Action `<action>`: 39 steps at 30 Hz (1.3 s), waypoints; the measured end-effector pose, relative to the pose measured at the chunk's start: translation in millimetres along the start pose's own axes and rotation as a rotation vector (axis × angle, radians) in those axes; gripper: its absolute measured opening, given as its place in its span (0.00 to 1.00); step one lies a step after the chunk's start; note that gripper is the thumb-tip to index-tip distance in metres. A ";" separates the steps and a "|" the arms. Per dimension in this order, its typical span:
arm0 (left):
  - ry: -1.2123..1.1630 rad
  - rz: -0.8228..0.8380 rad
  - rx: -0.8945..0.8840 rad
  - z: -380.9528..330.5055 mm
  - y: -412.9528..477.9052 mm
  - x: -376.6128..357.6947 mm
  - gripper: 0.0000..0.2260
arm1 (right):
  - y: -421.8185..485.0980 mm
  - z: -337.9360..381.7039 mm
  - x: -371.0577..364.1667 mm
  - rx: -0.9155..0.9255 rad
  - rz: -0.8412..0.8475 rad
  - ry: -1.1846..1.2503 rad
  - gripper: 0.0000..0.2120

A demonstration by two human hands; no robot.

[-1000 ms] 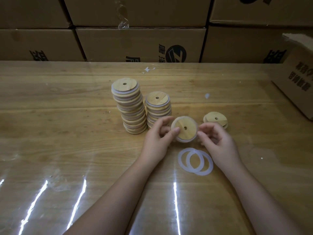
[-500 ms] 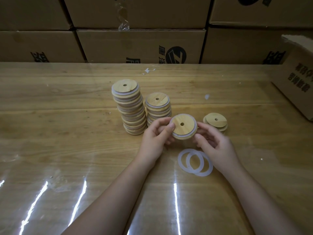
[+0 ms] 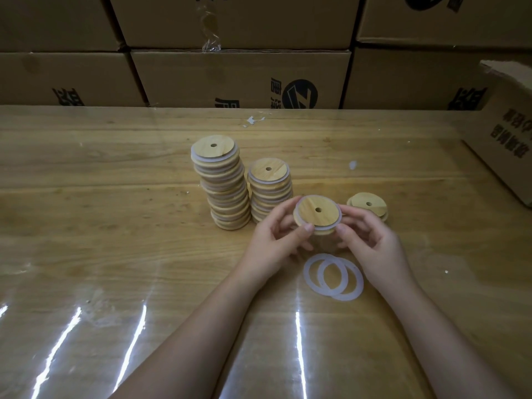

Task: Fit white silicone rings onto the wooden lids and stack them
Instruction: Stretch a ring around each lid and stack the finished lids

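Note:
A round wooden lid [image 3: 315,211] with a centre hole and a white silicone ring round its edge is held above the table, face up. My left hand [image 3: 273,240] pinches its left rim with thumb and fingers. My right hand [image 3: 371,240] holds its right rim with thumb and fingertips. Two loose white rings [image 3: 334,276] overlap on the table just below the hands. A tall stack of ringed lids [image 3: 223,182] leans at the left, with a shorter stack [image 3: 269,187] beside it. A small pile of bare lids [image 3: 370,204] lies behind my right hand.
The wooden table [image 3: 115,226] is covered by a clear glossy sheet. Cardboard boxes [image 3: 239,76] are stacked along the far edge, and another box [image 3: 506,145] stands on the table at the right. Small white scraps [image 3: 253,120] lie near the back.
The held lid has tilted from facing me to nearly flat, face up, and has shifted slightly. Both hands have kept hold of it. The stacks and loose rings have not moved.

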State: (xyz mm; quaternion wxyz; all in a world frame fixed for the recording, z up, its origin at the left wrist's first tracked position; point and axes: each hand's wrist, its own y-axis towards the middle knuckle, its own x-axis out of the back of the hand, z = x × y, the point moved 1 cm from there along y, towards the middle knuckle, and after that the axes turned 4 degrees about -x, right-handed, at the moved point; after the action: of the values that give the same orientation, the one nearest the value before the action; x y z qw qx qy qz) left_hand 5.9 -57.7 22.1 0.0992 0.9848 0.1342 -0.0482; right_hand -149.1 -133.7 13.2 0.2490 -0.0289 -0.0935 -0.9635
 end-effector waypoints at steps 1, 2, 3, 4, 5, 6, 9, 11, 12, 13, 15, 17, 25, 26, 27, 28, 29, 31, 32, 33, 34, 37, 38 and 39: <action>-0.012 0.000 -0.001 -0.9 0.0 0.1 0.22 | -0.1 0.1 -0.7 0.007 -0.002 0.000 0.14; -0.023 -0.003 -0.002 -1.7 -0.1 0.5 0.22 | -0.4 -0.1 -1.2 0.014 -0.008 0.000 0.14; -0.037 -0.006 -0.002 -2.6 -0.2 1.1 0.23 | -0.5 -0.3 -1.9 0.021 -0.017 0.000 0.14; -0.055 -0.007 -0.003 -4.0 -0.4 1.4 0.24 | -0.6 -0.5 -2.4 0.027 -0.025 0.000 0.14; -0.075 -0.007 -0.009 -5.8 -0.2 1.2 0.25 | -0.8 -0.6 -2.9 0.030 -0.029 0.001 0.14; -0.091 -0.011 -0.016 -7.8 -0.2 0.7 0.25 | -0.7 -0.8 -3.2 0.032 -0.029 0.001 0.15; -0.127 -0.072 -0.058 -15.9 1.7 1.7 0.24 | -0.3 -2.2 -3.9 0.037 -0.016 0.007 0.16; -0.106 -0.138 -0.095 -21.6 3.5 5.0 0.21 | 0.0 -3.3 -4.2 0.045 0.005 0.008 0.15; -0.097 -0.175 -0.110 -23.8 4.1 6.9 0.20 | 0.0 -3.7 -4.3 0.049 0.016 0.007 0.14; -0.095 -0.212 -0.123 -25.6 4.9 8.9 0.20 | 0.1 -3.9 -4.3 0.051 0.025 0.005 0.14; -0.097 -0.281 -0.147 -27.8 6.7 12.1 0.19 | 0.1 -4.0 -4.0 0.049 0.034 0.006 0.14; -0.075 -0.338 -0.159 -28.3 8.7 14.7 0.18 | 0.0 -3.6 -4.0 0.046 0.039 0.005 0.13; 0.027 -0.452 -0.141 -23.9 15.7 11.9 0.21 | 0.2 -4.1 -4.1 0.025 0.042 -0.007 0.12; 0.033 -0.465 -0.143 -23.8 16.0 11.3 0.21 | 0.1 -4.0 -4.2 0.024 0.040 -0.003 0.12; 0.038 -0.474 -0.145 -23.8 16.0 10.8 0.22 | 0.1 -3.8 -4.2 0.023 0.038 0.000 0.12; 0.040 -0.481 -0.147 -23.9 15.9 10.6 0.22 | 0.2 -3.7 -4.3 0.022 0.037 0.001 0.12; 0.043 -0.488 -0.150 -24.2 15.8 10.6 0.21 | 0.3 -3.7 -4.4 0.021 0.037 0.001 0.12; 0.046 -0.504 -0.157 -24.5 15.8 11.3 0.17 | 0.5 -3.8 -4.5 0.018 0.039 -0.002 0.12; 0.044 -0.511 -0.160 -24.7 15.9 11.4 0.16 | 0.3 -3.7 -4.4 0.016 0.039 -0.004 0.12; 0.041 -0.518 -0.164 -24.9 15.9 11.4 0.14 | 0.1 -3.5 -4.4 0.015 0.038 -0.004 0.12; 0.039 -0.524 -0.170 -25.0 15.7 11.3 0.14 | -0.4 -3.1 -4.4 0.015 0.036 -0.005 0.12; 0.036 -0.524 -0.193 -24.7 14.8 11.0 0.14 | -1.2 -1.8 -4.5 0.015 0.032 -0.008 0.11; 0.040 -0.516 -0.199 -24.4 14.4 10.8 0.15 | -1.0 -1.8 -4.3 0.014 0.033 -0.009 0.10; 0.047 -0.505 -0.203 -24.0 13.9 10.4 0.16 | -0.8 -2.0 -4.1 0.013 0.035 -0.011 0.08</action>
State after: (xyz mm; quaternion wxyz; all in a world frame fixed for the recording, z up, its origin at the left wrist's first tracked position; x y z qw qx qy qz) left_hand 21.4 -63.1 46.7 0.1791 0.9060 0.3818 -0.0350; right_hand -146.0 -131.4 10.7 0.2653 -0.0343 -0.1009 -0.9582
